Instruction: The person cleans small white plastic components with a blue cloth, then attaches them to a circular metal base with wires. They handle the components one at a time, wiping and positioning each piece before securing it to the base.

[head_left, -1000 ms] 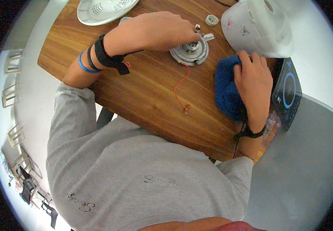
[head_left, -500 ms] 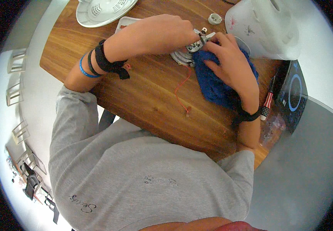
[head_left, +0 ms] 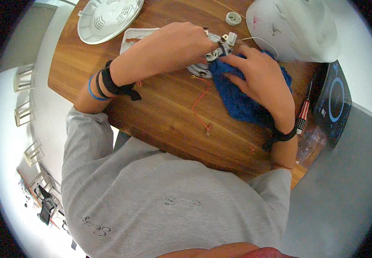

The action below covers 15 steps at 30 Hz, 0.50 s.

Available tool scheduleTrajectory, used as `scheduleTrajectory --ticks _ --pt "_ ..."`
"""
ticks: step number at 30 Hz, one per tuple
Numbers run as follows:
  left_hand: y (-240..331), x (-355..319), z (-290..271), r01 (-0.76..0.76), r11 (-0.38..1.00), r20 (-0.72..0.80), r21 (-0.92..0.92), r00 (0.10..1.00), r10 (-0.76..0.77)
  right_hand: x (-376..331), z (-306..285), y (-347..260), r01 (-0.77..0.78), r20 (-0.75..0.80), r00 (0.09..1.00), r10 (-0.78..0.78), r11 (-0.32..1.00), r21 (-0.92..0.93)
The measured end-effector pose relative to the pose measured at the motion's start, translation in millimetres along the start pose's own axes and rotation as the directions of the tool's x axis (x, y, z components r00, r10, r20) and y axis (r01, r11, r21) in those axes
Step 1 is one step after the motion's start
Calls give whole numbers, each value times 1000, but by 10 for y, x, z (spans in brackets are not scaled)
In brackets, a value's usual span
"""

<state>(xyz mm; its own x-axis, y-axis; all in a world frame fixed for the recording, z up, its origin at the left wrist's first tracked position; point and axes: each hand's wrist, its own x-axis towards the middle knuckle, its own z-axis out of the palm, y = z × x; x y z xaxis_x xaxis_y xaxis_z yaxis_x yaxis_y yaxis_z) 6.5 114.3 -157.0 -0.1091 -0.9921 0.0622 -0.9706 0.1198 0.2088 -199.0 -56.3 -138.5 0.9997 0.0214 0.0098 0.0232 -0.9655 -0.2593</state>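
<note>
A round metal part [head_left: 198, 71] is gripped above the table [head_left: 164, 105] by the left hand [head_left: 186, 45], whose fingertips are partly hidden, while a blue cloth [head_left: 242, 105] is clasped in the right hand [head_left: 263, 81] and held against the metal part's right side. A red wire [head_left: 199, 101] is trailed from the part's near edge. To the part's right, a flower-patterned white vessel [head_left: 265, 36] is seen; to its far left, a vented white cover [head_left: 108, 21].
</note>
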Motion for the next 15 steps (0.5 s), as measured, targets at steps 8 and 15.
scheduleTrajectory --ticks 8,15 --pt "72 0 -167 -21 999 19 28 1000 20 96 18 38 53 -239 967 -90 986 -158" --pt "60 3 -126 -43 995 -14 91 999 44 75 167 -23 78 -179 978 -108 983 -165"
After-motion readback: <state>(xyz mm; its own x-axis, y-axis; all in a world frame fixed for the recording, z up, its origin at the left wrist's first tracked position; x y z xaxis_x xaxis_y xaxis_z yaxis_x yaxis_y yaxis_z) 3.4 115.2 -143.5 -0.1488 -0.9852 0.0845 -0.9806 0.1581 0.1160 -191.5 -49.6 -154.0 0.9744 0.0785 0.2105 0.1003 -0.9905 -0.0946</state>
